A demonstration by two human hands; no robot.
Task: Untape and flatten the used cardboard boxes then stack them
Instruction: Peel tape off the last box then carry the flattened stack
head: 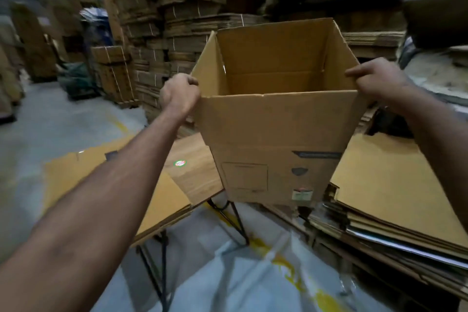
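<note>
Grip: left hand [180,95] and right hand [374,78] pinch box [273,134] top corners.
Box: upright, open, between hands, above table [195,172].

- Dim, warm indoor light; the far corners sink into shadow.
- Motion blur smears the stacked cardboard [177,20] behind and the floor [50,121] at left.
- Wide-angle distortion bends the edges.
- Pale glare streaks the floor below.
</note>
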